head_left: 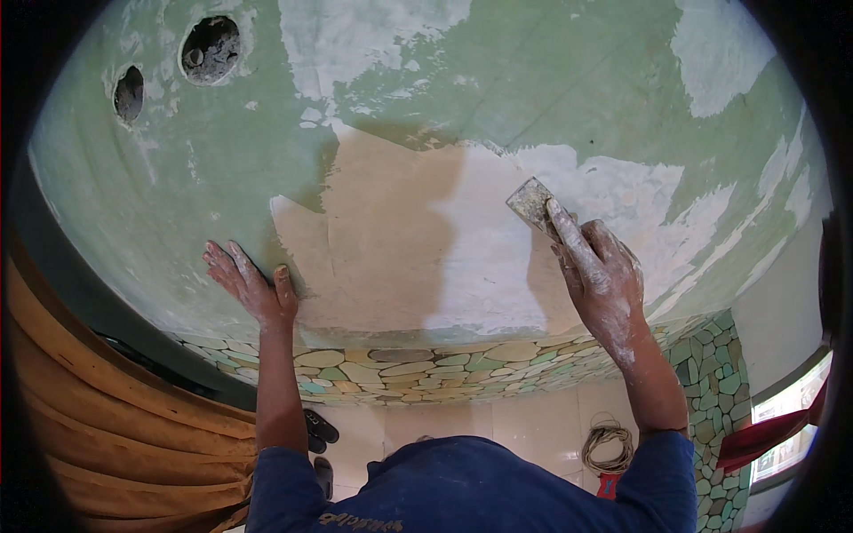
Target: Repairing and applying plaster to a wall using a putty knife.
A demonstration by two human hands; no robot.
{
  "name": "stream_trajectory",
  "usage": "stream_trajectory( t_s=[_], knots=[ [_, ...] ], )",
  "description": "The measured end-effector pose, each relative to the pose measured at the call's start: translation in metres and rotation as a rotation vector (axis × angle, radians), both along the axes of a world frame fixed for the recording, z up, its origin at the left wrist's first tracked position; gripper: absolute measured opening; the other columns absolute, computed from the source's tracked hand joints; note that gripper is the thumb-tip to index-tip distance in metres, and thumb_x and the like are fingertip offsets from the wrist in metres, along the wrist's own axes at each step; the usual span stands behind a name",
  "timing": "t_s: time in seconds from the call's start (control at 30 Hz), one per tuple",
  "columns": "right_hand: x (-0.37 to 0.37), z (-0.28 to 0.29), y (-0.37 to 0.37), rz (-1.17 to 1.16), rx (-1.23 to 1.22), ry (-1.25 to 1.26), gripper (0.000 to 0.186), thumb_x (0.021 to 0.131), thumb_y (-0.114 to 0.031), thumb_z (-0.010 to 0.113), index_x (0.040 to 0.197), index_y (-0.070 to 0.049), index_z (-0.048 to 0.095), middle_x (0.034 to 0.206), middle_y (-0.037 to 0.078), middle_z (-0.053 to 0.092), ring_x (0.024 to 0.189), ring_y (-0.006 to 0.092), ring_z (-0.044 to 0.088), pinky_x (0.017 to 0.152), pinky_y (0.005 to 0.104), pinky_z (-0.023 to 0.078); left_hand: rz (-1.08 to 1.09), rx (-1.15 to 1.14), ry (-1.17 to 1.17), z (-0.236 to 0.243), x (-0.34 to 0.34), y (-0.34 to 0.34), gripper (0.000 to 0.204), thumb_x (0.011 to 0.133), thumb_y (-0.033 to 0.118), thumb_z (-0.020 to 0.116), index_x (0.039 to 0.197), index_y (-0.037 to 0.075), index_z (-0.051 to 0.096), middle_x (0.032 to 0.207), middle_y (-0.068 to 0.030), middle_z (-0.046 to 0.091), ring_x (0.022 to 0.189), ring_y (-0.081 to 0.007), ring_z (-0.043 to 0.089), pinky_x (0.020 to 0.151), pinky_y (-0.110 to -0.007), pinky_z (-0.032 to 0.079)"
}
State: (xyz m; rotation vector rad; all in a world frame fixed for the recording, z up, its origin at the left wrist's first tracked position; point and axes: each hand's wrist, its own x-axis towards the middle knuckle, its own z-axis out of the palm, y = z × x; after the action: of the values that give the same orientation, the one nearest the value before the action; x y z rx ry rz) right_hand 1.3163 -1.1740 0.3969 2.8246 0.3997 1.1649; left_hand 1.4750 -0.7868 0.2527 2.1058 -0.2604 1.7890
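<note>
My right hand (pixel 600 284), streaked with white powder, grips a stained putty knife (pixel 533 204), its index finger along the blade, which lies on or close to a patched area (pixel 475 258) of pale filler on the green wall (pixel 151 222). The blade points up and to the left; the grip is mostly hidden by my fingers. My left hand (pixel 253 284), also dusty, rests on the wall left of that patch with its fingers spread.
Two rough holes (pixel 211 49) open in the upper-left wall. A stone-pattern band (pixel 404 364) runs along its base above the tiled floor (pixel 515 426). Orange curtains (pixel 107 391) hang left, footwear (pixel 322 431) and coiled cord (pixel 607 444) lie below, and a window (pixel 782 426) is right.
</note>
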Motion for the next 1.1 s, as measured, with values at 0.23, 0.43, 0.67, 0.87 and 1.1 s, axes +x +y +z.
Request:
stream_trajectory(
  t_s=[0.23, 0.43, 0.67, 0.87, 1.1],
  knots=[
    [0.013, 0.026, 0.038, 0.064, -0.042, -0.043, 0.059, 0.082, -0.007, 0.066, 0.136, -0.019, 0.049, 0.087, 0.008, 0.054, 0.074, 0.0272, 0.056, 0.065, 0.038, 0.049, -0.016, 0.008, -0.009, 0.001, -0.003, 0.002, 0.074, 0.095, 0.052, 0.038, 0.144, -0.002, 0.026, 0.151, -0.03, 0.017, 0.139, -0.0494, 0.013, 0.11, -0.061, 0.006],
    [0.014, 0.035, 0.055, 0.125, -0.025, -0.044, 0.058, 0.084, -0.008, 0.059, 0.138, -0.02, 0.046, 0.09, 0.009, 0.056, 0.079, 0.0278, 0.059, 0.07, 0.0395, 0.05, -0.034, 0.013, -0.004, -0.009, 0.005, 0.005, 0.077, 0.093, 0.056, 0.039, 0.144, 0.0, 0.028, 0.151, -0.0295, 0.016, 0.14, -0.0485, 0.012, 0.111, -0.06, 0.006],
    [-0.038, 0.007, 0.028, 0.081, 0.068, -0.047, 0.056, 0.082, -0.008, 0.064, 0.136, -0.018, 0.05, 0.086, 0.01, 0.054, 0.074, 0.0278, 0.057, 0.064, 0.0386, 0.049, 0.018, 0.042, 0.052, 0.011, 0.008, 0.044, 0.082, 0.088, 0.061, 0.044, 0.146, 0.005, 0.028, 0.154, -0.0244, 0.013, 0.142, -0.0441, 0.009, 0.112, -0.058, 0.004],
    [-0.101, -0.01, 0.01, -0.115, 0.293, 0.134, 0.044, 0.091, -0.005, 0.056, 0.135, -0.008, 0.048, 0.093, 0.018, 0.056, 0.076, 0.0336, 0.056, 0.066, 0.0399, 0.047, 0.003, 0.079, -0.026, 0.072, 0.015, 0.096, 0.085, 0.086, 0.062, 0.049, 0.147, 0.007, 0.027, 0.155, -0.0196, 0.014, 0.143, -0.0408, 0.011, 0.113, -0.057, 0.005],
    [-0.143, -0.071, -0.013, -0.21, 0.28, 0.024, 0.042, 0.094, -0.008, 0.054, 0.135, -0.005, 0.047, 0.116, 0.021, 0.058, 0.1, 0.0379, 0.059, 0.086, 0.0408, 0.047, -0.016, 0.173, -0.111, 0.136, 0.027, 0.146, 0.075, 0.089, 0.052, 0.05, 0.147, 0.01, 0.028, 0.155, -0.0151, 0.017, 0.142, -0.0389, 0.014, 0.113, -0.056, 0.006]
  ],
)
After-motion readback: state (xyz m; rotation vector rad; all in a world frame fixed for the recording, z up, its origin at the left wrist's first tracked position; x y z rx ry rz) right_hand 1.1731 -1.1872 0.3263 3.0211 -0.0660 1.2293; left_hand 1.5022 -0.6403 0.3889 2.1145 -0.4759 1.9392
